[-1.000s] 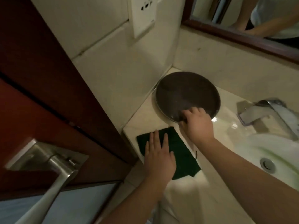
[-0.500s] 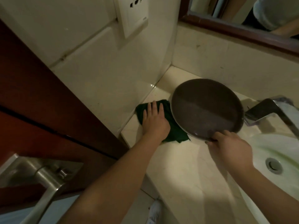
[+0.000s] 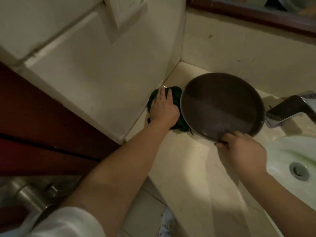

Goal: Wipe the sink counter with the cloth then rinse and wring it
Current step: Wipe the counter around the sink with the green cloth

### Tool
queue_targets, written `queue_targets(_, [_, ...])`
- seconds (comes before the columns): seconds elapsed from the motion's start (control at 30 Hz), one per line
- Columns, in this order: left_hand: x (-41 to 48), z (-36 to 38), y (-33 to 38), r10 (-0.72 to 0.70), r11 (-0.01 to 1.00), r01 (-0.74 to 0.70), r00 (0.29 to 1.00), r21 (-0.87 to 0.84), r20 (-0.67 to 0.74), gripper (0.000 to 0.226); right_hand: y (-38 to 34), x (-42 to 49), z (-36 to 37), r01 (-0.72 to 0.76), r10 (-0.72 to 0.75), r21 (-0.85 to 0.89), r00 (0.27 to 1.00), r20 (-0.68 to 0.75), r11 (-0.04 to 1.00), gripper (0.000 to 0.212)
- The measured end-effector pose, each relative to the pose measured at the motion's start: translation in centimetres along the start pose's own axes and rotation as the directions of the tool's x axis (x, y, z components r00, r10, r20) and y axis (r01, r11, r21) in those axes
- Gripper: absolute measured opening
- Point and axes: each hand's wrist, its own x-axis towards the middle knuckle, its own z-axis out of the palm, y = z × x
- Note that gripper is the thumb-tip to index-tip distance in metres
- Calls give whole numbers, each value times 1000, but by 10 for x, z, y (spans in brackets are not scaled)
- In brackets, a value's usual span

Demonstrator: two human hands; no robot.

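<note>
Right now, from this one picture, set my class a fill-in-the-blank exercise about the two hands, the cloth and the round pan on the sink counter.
1. The left hand presses the dark ____ cloth onto the counter.
2. The ____ hand grips the near rim of the round pan.
3. The cloth lies between the pan and the ____.

Missing words: green; right; wall.
</note>
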Motion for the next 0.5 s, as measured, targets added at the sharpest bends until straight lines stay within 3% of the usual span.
queue_targets(0.2, [-106,13,-11,-285,959,284,953,-25,-106,65,2,2,-2,45,-45,6,999,-24,999,16])
queue_targets(0.27, [-142,19,-7,-317,948,316,942,-27,-110,66,2,2,-3,57,-57,16,998,-13,998,19])
queue_targets(0.37, [-187,30,13,-253,967,255,964,15,-79,67,4,-1,-6,54,-53,45,999,-11,998,27])
queue_targets(0.5, [-204,36,35,-52,997,51,999,51,0,71,-4,-19,-13,105,-94,120,991,-94,987,27])
